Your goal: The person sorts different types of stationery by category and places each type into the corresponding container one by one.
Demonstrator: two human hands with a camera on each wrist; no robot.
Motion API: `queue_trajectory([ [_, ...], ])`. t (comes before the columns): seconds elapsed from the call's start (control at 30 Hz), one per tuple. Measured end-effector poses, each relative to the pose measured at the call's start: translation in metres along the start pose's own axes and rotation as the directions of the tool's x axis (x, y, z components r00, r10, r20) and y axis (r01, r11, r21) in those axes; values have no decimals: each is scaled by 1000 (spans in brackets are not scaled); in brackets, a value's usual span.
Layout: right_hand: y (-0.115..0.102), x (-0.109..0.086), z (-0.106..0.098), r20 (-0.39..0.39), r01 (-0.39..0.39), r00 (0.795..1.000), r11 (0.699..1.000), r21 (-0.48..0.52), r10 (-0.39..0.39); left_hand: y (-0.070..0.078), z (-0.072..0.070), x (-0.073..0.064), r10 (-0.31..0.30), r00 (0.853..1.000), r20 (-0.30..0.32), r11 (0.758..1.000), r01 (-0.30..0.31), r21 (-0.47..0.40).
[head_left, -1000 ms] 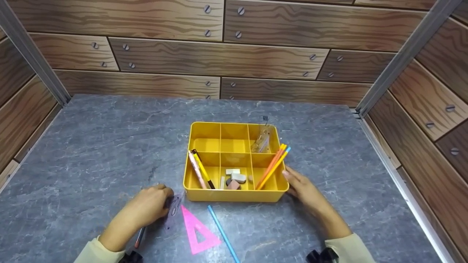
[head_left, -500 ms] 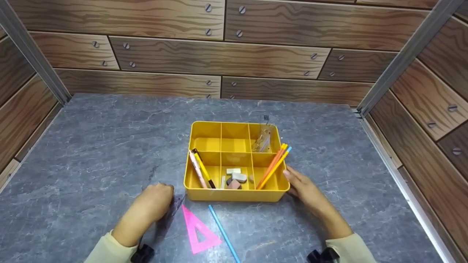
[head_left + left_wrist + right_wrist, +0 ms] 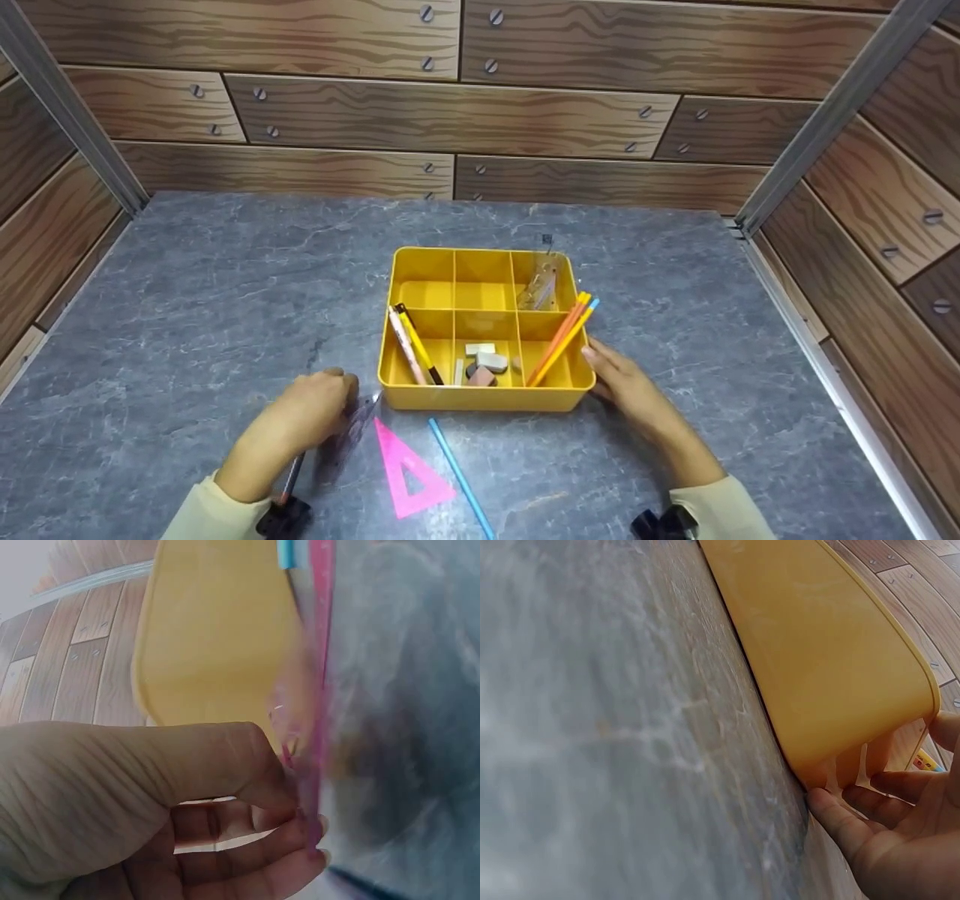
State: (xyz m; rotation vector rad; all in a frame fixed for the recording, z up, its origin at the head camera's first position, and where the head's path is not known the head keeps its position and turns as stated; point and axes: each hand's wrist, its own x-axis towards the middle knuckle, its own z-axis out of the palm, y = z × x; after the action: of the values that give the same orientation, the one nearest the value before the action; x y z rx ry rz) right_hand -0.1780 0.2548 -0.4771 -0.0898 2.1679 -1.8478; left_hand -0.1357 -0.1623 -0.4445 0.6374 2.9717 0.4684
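My left hand [image 3: 300, 412] pinches a transparent purple drawing template [image 3: 352, 431] beside the tray's front-left corner. In the left wrist view, thumb and fingertips meet on its edge; its full shape is blurred. Under that wrist lies a dark pencil [image 3: 292, 478], partly hidden. My right hand [image 3: 630, 401] rests with extended fingers against the right wall of a yellow compartment tray [image 3: 487, 400]; the right wrist view shows those fingers [image 3: 844, 821] touching the wall. In front of the tray lie a pink set square [image 3: 397, 487] and a blue pencil [image 3: 459, 476].
Front compartments hold two pens [image 3: 415, 341], several erasers [image 3: 491, 362] and orange and yellow pencils [image 3: 559, 341]. Clear plastic pieces [image 3: 540, 285] stand in the back-right one. Wood-patterned walls [image 3: 450, 112] bound the grey marbled table [image 3: 225, 300].
My left hand shifts slightly right, then back left, with the purple template staying at its fingers. The dark pencil shows again under the wrist. My right hand stays against the tray.
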Motion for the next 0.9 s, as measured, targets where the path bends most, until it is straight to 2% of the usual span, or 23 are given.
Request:
queue_trajectory([
  [0.13, -1, -1, -1, 4, 3, 1000, 1000, -7, -3, -4, -13, -3, -9, 1000, -17, 1000, 8, -28],
  [0.3, -1, 0, 0, 4, 0, 1000, 1000, -4, 0, -10, -25, -6, -34, 994, -103, 999, 30, -38],
  [0.4, -1, -1, 0, 1, 5, 1000, 1000, 7, -5, -10, -31, -4, -11, 988, -156, 1000, 6, -31],
  [0.63, -2, -2, 0, 2, 10, 1000, 1000, 17, -10, -1, -42, 5, 51, 965, -256, 998, -58, -18],
  [0.9, 0, -1, 0, -4, 5, 1000, 1000, 20, -5, 15, -51, 22, 100, 949, -298, 994, -106, -2],
])
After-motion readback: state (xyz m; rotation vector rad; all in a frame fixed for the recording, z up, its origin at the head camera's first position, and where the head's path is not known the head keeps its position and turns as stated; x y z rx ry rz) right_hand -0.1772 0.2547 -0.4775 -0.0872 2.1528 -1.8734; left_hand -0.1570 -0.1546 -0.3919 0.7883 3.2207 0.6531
